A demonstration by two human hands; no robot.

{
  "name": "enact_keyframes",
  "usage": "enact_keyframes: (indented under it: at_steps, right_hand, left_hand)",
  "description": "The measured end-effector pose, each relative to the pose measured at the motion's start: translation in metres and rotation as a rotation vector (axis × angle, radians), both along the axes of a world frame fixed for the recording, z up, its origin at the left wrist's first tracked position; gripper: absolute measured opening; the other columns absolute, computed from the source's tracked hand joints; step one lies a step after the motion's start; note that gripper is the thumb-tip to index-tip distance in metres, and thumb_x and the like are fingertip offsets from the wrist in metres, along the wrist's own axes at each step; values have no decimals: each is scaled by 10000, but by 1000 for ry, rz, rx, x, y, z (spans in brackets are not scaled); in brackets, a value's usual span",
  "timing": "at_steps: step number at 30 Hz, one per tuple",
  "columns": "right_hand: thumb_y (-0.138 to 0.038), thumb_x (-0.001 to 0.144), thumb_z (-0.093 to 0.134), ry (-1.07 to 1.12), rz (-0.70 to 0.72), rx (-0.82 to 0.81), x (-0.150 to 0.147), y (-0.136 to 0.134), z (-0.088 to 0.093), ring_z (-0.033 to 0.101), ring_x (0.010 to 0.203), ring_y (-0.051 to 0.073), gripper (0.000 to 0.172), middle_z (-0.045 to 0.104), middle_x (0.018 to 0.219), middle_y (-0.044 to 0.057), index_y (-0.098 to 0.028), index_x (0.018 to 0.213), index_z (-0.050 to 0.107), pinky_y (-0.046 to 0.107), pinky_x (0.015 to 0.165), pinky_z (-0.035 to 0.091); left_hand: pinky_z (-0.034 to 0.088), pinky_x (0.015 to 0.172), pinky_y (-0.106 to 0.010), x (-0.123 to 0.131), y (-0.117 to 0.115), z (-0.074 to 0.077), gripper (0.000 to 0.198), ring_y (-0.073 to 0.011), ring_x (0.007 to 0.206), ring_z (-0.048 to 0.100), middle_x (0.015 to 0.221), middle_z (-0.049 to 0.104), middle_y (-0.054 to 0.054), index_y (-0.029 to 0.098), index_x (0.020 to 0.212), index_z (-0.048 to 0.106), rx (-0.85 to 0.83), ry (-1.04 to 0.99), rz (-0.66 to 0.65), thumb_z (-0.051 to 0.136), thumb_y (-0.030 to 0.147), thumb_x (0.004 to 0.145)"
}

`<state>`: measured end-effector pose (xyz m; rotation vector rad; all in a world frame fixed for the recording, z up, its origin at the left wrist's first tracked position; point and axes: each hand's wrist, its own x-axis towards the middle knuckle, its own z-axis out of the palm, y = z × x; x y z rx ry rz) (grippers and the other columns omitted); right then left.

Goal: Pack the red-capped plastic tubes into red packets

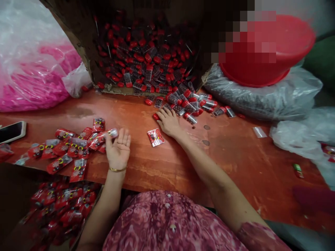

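My left hand (pixel 118 150) is palm up with its fingers apart and nothing lying in it. Beside its thumb, a red-and-black printed packet (pixel 112 132) with a clear end rests at the edge of a loose heap of similar packets (pixel 74 146). My right hand (pixel 169 124) reaches palm down, its fingers curled around a small clear tube with a red cap (pixel 156 116); its palm hides most of the tube. Between my hands, a flat red printed card (pixel 155 137) lies on the table. Just beyond my right fingers spills a pile of red-capped tubes (pixel 187 101) with dark contents.
A cardboard box (pixel 81 45) on its side holds many more tubes. A phone (pixel 13 131) lies at left, near plastic bags of pink pieces (pixel 28 83). A red basin (pixel 264 66) sits on a filled bag (pixel 251 99). Packets (pixel 62 205) fill a container below the table edge.
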<state>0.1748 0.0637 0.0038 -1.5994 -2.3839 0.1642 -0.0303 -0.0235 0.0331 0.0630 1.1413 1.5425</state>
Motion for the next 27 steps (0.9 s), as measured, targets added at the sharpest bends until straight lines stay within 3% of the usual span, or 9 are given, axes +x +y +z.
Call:
enact_keyframes:
  at_steps: [3, 7, 9, 12, 16, 20, 23, 27]
  right_hand:
    - [-271, 901, 385, 33, 55, 0, 18, -33, -5, 317, 1312, 289, 392, 475, 1367, 99, -159, 1262, 487, 511, 1086, 183]
    - [-214, 845, 410, 105, 105, -65, 51, -80, -9, 314, 1324, 281, 394, 482, 1354, 101, -178, 1226, 503, 547, 1075, 199]
    - [-248, 829, 436, 135, 93, -48, 65, -98, -13, 312, 1327, 300, 410, 486, 1343, 119, -170, 1227, 497, 567, 1062, 218]
    - [-331, 825, 486, 181, 32, 50, 74, -115, -19, 337, 1312, 325, 425, 502, 1317, 154, -138, 1202, 513, 560, 1051, 258]
    - [-337, 837, 497, 271, -39, 207, 63, -125, -20, 421, 1253, 317, 337, 559, 1246, 175, -117, 1070, 599, 495, 1019, 341]
    - [-298, 876, 438, 418, -128, 247, 36, -129, -6, 609, 960, 238, 263, 686, 994, 131, -148, 924, 648, 382, 880, 450]
    - [-353, 900, 387, 536, -230, 78, 16, -127, 8, 629, 762, 192, 329, 704, 842, 95, -166, 866, 655, 309, 733, 471]
    - [-508, 881, 386, 583, -383, -248, -3, -115, 20, 615, 668, 172, 435, 688, 737, 70, -177, 786, 652, 262, 614, 434]
  left_hand:
    - [467, 872, -302, 23, -7, -4, 236, -184, 935, 646, 949, 704, -71, 198, 837, 671, 10, 364, -304, 658, 398, 712]
    - [266, 1071, -398, 47, -4, -14, 284, -281, 1230, 467, 1155, 647, -72, 252, 874, 719, 277, 1108, -576, 764, 326, 603]
    - [183, 1099, -456, 53, 2, -18, 314, -314, 1310, 358, 1263, 583, -73, 274, 914, 721, 323, 1364, -687, 754, 363, 615]
    - [214, 1075, -497, 58, 10, -23, 282, -327, 1295, 373, 1291, 561, -82, 269, 946, 720, 253, 1635, -839, 676, 407, 704]
    - [273, 1049, -480, 61, 12, -28, 260, -300, 1271, 412, 1293, 560, -77, 273, 977, 712, 188, 1807, -845, 561, 399, 807]
    - [294, 1036, -487, 61, 7, -34, 263, -297, 1274, 413, 1304, 548, -88, 271, 979, 710, 229, 1821, -796, 523, 387, 835]
    - [315, 1018, -504, 60, 4, -37, 253, -306, 1258, 434, 1280, 564, -104, 256, 962, 715, 269, 1820, -725, 529, 368, 833]
    - [273, 1042, -533, 63, -1, -30, 235, -316, 1267, 423, 1264, 577, -97, 243, 932, 722, 408, 1813, -579, 533, 342, 831]
